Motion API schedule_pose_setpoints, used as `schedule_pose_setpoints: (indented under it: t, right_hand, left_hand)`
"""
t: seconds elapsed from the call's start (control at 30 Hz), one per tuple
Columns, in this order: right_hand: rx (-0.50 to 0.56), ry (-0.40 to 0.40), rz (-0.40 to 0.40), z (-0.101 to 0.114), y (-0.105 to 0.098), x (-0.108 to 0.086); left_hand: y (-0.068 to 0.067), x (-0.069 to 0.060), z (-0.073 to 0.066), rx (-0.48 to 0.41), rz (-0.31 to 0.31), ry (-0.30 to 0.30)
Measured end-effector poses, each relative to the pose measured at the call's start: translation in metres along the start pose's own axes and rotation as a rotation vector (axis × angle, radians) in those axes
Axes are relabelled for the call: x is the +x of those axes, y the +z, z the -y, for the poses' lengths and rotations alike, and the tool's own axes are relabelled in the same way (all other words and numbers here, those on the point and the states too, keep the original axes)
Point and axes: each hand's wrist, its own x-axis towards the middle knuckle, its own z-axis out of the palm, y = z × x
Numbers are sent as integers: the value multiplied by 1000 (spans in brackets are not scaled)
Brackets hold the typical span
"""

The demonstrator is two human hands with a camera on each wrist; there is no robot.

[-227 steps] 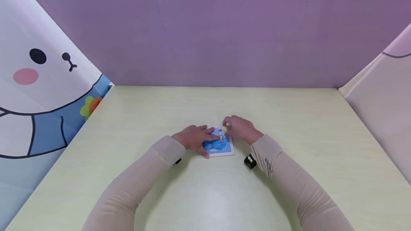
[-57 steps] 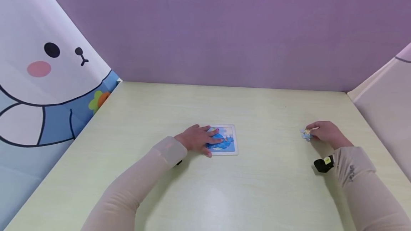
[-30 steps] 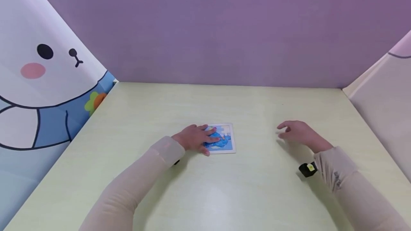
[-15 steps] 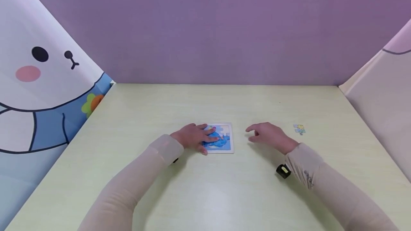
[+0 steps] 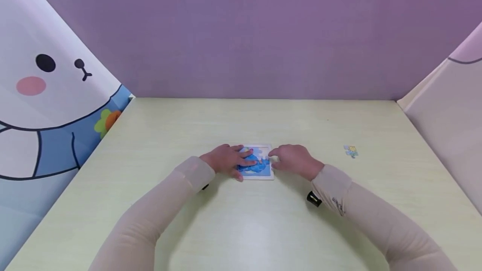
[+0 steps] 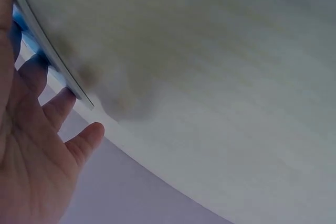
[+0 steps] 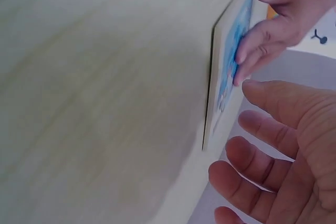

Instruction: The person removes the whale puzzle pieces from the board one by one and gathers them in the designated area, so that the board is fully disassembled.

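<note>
A small jigsaw puzzle (image 5: 263, 173) in a white frame, with a blue picture, lies flat on the table. My left hand (image 5: 226, 161) rests on its left part, fingers spread across the picture and covering some of it. At the right edge of the puzzle is my right hand (image 5: 295, 161), holding nothing, with thumb and fingers loosely bent. In the right wrist view the puzzle frame (image 7: 210, 93) stands just beyond my right fingertips. Joined jigsaw pieces (image 5: 351, 150), light blue with a yellow sun, lie apart on the table at right.
The pale wooden table (image 5: 241, 221) runs back to a purple cloth wall (image 5: 263, 37). A printed cloth (image 5: 56, 95) with a cartoon animal borders the left side, and a pale cloth (image 5: 452, 129) the right.
My right hand carried the sun pieces from the puzzle to the right, let go of them on the table and came back left to the puzzle. My left hand stayed on the puzzle.
</note>
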Motion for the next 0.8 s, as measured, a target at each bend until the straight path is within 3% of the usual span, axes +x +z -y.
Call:
schedule_pose_setpoints:
  t: [0.23,0.8]
  right_hand:
    - [59,31,40,10,3,4]
    - [-33,79,85,13,1,11]
  left_hand:
    - [2,4,0,-13,1,16]
    - [1,6,-3,-24,-4,15]
